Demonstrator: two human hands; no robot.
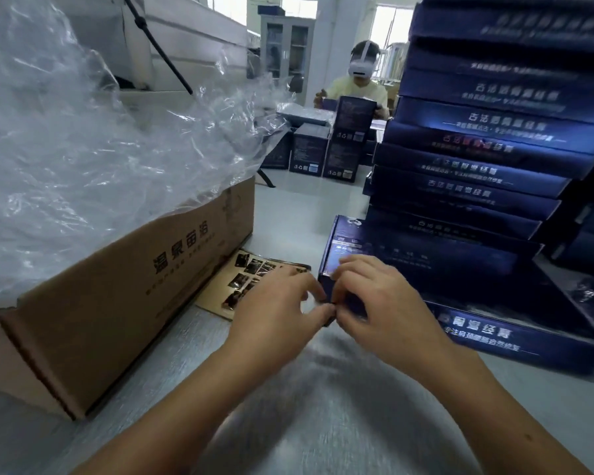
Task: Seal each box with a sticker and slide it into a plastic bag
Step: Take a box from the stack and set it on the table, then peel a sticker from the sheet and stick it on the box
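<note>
A flat dark blue box [426, 265] lies on top of another blue box at the foot of a tall stack. Both hands meet at its near left corner. My left hand [282, 303] and my right hand [378, 296] pinch a small dark sticker [328, 315] between their fingertips against the box's front edge. A tan sticker sheet [244, 282] with several dark stickers lies on the table just left of my left hand. Clear plastic bags [83, 138] billow out of a cardboard carton [124, 296] on the left.
A tall leaning stack of blue boxes [487, 138] fills the right side. Across the grey table [323, 423], another person wearing a headset handles upright blue boxes [343, 145]. White shelving and a cabinet stand behind.
</note>
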